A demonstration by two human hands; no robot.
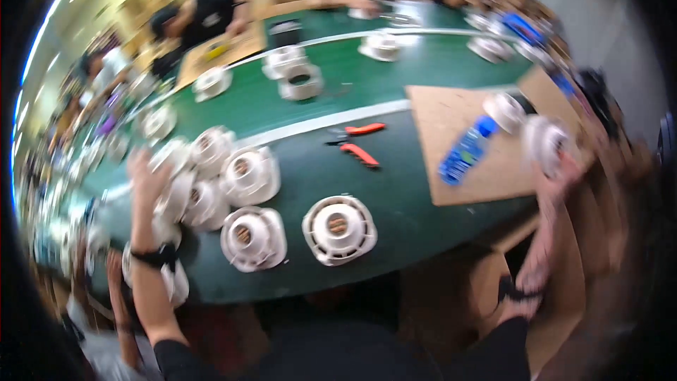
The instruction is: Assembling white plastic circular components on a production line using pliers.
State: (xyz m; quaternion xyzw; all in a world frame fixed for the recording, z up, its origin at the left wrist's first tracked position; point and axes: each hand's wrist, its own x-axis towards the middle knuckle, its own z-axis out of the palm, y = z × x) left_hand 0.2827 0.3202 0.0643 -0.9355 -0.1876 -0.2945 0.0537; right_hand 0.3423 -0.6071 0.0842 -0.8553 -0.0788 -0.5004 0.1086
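My right hand [557, 182] is closed on a white round plastic housing [544, 142], raised over the brown board at the right. My left hand [147, 175] reaches in among a group of similar white housings at the left; motion smears its fingers, and whether it grips one cannot be made out. In that group, a flanged housing [250, 175] shows a copper-coloured centre. Nearer me stand a tilted housing [254, 238] and, to its right, a housing with a slotted rim [340, 230]. Another white part [505, 111] lies just left of the held one.
Orange-handled pliers [361, 155] lie open mid-table. A blue-labelled bottle [467, 152] lies on the brown board [441, 120]. More housings ride on the green conveyor belt [338, 99] beyond a pale rail [317, 125]. Several co-workers sit along the far side and left. Cardboard [564, 268] stands at my right.
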